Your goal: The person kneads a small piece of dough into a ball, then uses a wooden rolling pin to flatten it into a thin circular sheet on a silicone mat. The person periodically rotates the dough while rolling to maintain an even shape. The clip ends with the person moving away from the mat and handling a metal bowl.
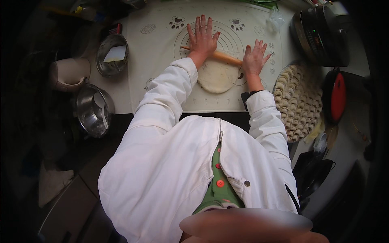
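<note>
A flat, round sheet of dough (219,77) lies on the pale printed mat (158,52) in front of me. Across its far part rests a wooden rolling pin (227,58), tilted down toward the right. My left hand (204,40) is open over the pin's left part, fingers spread and pointing away from me; the pin's thin end pokes out beyond its left side. Beside the pin's right end is my right hand (255,58), also open with fingers apart. Whether its palm touches the pin cannot be made out.
At right, a round tray of dumplings (298,103) stands near a black electric cooker (318,36) and a red-and-black pan (337,97). At left are a metal bowl with a white scraper (115,54), a mug (67,73), and another metal bowl (87,111) holding a white spoon (100,103).
</note>
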{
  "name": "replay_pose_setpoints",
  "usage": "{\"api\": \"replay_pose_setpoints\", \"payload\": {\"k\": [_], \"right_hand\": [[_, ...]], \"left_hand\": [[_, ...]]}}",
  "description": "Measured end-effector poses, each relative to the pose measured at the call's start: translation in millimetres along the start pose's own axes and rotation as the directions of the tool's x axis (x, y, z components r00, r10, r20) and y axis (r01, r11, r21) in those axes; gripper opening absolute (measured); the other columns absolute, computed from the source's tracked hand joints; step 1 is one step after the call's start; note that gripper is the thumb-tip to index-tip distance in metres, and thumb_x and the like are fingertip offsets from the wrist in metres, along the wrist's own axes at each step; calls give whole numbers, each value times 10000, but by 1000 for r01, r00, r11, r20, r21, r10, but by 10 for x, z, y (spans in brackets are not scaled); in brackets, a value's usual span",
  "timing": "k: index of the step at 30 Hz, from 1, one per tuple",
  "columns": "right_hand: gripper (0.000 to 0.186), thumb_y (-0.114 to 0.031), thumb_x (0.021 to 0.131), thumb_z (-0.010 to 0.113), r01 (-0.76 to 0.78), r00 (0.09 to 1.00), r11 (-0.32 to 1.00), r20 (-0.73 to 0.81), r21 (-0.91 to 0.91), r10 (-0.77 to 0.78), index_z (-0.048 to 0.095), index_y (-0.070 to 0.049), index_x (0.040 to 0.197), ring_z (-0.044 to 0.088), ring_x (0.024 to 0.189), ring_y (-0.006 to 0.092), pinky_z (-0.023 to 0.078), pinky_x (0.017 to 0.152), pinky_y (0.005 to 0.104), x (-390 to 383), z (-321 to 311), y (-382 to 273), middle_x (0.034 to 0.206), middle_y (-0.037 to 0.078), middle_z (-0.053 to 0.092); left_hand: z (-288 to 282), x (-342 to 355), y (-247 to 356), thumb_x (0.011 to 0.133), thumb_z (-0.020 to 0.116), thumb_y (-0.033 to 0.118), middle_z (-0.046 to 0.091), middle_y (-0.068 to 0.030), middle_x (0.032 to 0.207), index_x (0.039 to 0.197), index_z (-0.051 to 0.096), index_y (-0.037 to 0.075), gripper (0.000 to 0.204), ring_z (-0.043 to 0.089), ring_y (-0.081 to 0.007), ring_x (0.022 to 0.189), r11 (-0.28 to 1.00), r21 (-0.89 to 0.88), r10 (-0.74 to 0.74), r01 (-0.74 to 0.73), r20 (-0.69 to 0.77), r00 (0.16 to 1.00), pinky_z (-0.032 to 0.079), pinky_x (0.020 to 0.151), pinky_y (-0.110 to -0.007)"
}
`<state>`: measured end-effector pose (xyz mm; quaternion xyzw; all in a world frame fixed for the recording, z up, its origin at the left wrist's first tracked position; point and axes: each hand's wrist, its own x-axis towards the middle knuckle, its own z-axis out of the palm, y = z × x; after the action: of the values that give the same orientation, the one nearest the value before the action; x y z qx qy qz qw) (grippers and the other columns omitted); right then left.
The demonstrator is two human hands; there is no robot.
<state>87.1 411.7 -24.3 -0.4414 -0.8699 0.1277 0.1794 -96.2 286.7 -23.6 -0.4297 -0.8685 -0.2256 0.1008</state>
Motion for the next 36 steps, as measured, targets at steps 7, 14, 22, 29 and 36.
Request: {"api": "replay_pose_setpoints", "payload": {"k": [7, 14, 22, 29, 36], "right_hand": [[817, -500, 950, 465, 218, 956, 973, 219, -76, -197, 175, 13, 1516, 124, 1479, 352, 68, 1178, 530, -743, -311, -136, 1577, 219, 177], [818, -493, 949, 471, 240, 950, 960, 238, -144, -201, 170, 14, 1515, 113, 1480, 353, 86, 1178, 532, -1100, -340, -222, 1585, 210, 158], [794, -493, 970, 431, -57, 992, 996, 105, -67, 63, 168, 26, 1510, 117, 1474, 372, 91, 1179, 525, -474, -22, -324, 1581, 231, 149], [862, -436, 915, 562, 31, 991, 993, 136, -117, -15, 168, 74, 1488, 164, 1455, 396, 137, 1180, 496, -1525, -224, -817, 1558, 275, 165], [913, -484, 889, 588, 36, 994, 995, 109, -89, -26, 169, 59, 1492, 165, 1455, 396, 176, 1170, 496, -2191, -287, -1194, 1557, 269, 171]], "left_hand": [[-525, -751, -89, 948, 494, 392, 193, -152, 1587, 1501, 280, 66, 677, 165, -300, 1473, 986, -96, 152, -135, 204, 967, 67, 1151, -587], [-817, -1068, -205, 955, 476, 324, 208, -143, 1587, 1514, 253, 68, 653, 204, -305, 1465, 975, -170, 193, -144, 323, 927, 101, 1157, -567], [-44, -62, -188, 956, 471, 402, 323, -98, 1546, 1482, 350, 123, 608, 290, -272, 1428, 969, -118, 221, -215, 31, 975, 80, 1148, -591], [-591, -600, -516, 968, 442, 317, 278, -66, 1571, 1505, 300, 133, 585, 239, -279, 1453, 908, -156, 419, -389, 313, 853, 149, 1157, -553], [-993, -1151, -791, 961, 465, 285, 242, -57, 1585, 1519, 272, 137, 609, 200, -278, 1465, 901, -240, 428, -360, 374, 822, 132, 1170, -525]]}}
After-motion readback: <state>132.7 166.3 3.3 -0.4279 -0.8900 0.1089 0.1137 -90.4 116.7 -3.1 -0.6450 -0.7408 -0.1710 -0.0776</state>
